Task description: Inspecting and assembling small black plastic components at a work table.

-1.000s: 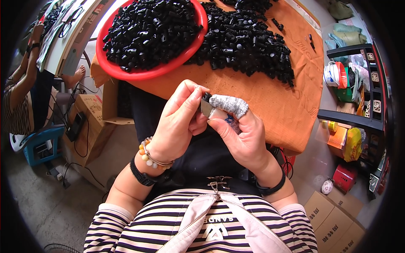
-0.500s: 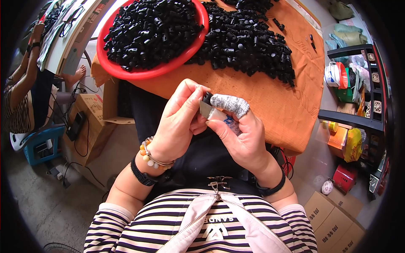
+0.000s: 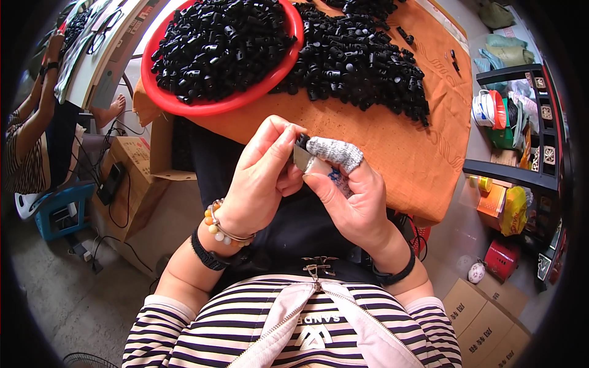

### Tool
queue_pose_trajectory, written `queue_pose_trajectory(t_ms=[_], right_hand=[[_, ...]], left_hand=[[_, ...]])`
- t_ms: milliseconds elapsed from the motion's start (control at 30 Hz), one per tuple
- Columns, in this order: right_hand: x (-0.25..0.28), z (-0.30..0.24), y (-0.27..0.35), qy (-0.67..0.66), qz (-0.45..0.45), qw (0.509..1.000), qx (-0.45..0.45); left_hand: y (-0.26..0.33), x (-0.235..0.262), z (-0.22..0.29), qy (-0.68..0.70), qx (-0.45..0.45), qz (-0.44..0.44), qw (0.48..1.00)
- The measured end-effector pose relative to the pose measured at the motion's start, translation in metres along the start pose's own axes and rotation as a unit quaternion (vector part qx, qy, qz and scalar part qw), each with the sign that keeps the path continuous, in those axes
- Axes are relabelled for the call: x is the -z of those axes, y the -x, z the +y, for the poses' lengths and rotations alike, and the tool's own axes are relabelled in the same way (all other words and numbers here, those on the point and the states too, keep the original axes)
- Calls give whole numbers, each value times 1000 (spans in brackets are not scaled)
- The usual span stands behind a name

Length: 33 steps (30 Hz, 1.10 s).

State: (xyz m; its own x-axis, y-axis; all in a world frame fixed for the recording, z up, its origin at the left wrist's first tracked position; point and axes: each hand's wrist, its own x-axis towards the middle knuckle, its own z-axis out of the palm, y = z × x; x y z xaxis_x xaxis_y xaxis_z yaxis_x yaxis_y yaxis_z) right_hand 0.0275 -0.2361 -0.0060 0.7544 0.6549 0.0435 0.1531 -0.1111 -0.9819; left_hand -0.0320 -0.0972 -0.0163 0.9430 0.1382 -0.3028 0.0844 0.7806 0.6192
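We see the left hand (image 3: 267, 156) pinching a small black plastic piece (image 3: 301, 141) at its fingertips, and the right hand (image 3: 356, 199), one finger wrapped in a grey knitted sleeve (image 3: 334, 151), closed on a flat grey-and-white tool (image 3: 300, 159); whether tool and piece touch, we cannot tell. Both hands are raised by the near edge of the orange-covered bench (image 3: 399, 172). Farther out, we see a heap of black parts (image 3: 362, 64) just beside a red basin (image 3: 211, 109) piled with similar ones
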Motion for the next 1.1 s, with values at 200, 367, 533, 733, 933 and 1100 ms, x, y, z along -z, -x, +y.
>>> queue_pose_trajectory(t_ms=[200, 367, 533, 733, 933, 1100], right_hand=[[-4, 6, -1, -19, 15, 998, 54], [-5, 7, 0, -27, 24, 998, 53], [-2, 6, -1, 3, 13, 998, 58], [0, 3, -2, 19, 13, 999, 39], [3, 1, 1, -48, -23, 998, -25], [5, 3, -3, -154, 24, 987, -27]], left_hand=[[0, -2, 1, -3, -2, 3, 1000], [0, -2, 1, -10, -2, 5, 1000], [-1, 0, 0, -9, -2, -1, 1000], [-2, 1, -1, -9, 1, -3, 1000], [-2, 5, 2, 44, 46, -14, 998], [-3, 5, 3, 70, 56, -25, 996]])
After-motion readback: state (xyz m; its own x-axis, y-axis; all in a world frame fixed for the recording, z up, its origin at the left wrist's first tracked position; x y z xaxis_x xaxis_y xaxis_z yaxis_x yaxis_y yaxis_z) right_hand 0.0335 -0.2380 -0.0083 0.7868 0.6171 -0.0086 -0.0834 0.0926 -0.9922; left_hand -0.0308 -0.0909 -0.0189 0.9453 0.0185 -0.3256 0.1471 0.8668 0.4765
